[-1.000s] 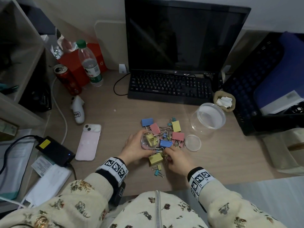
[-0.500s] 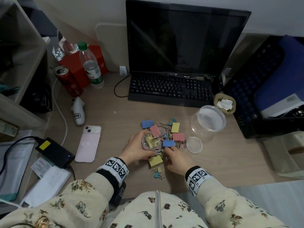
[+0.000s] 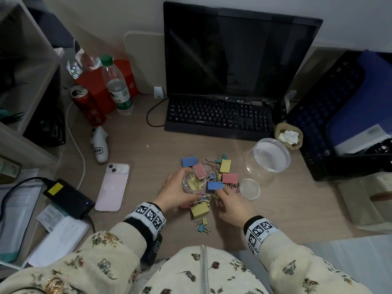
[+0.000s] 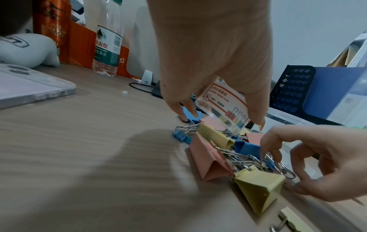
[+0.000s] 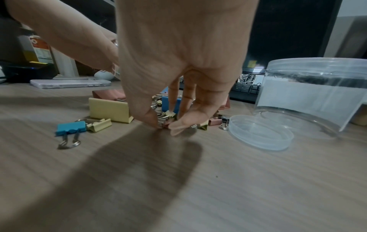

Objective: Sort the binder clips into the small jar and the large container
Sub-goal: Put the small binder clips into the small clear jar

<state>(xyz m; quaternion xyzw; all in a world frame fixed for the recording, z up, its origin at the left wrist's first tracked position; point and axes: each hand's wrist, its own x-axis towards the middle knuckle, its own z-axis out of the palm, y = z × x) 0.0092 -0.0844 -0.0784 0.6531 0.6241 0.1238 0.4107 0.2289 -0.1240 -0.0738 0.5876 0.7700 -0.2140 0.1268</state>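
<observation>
Left hand had its fingers wrapped round the small clear plastic jar, tilted over the pile; right hand pinched a small pink metal binder clip at its fingertips.

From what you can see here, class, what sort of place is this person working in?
Probably an office or home desk: a dark monitor with a black keyboard before it, and a black mesh file tray alongside.
</observation>
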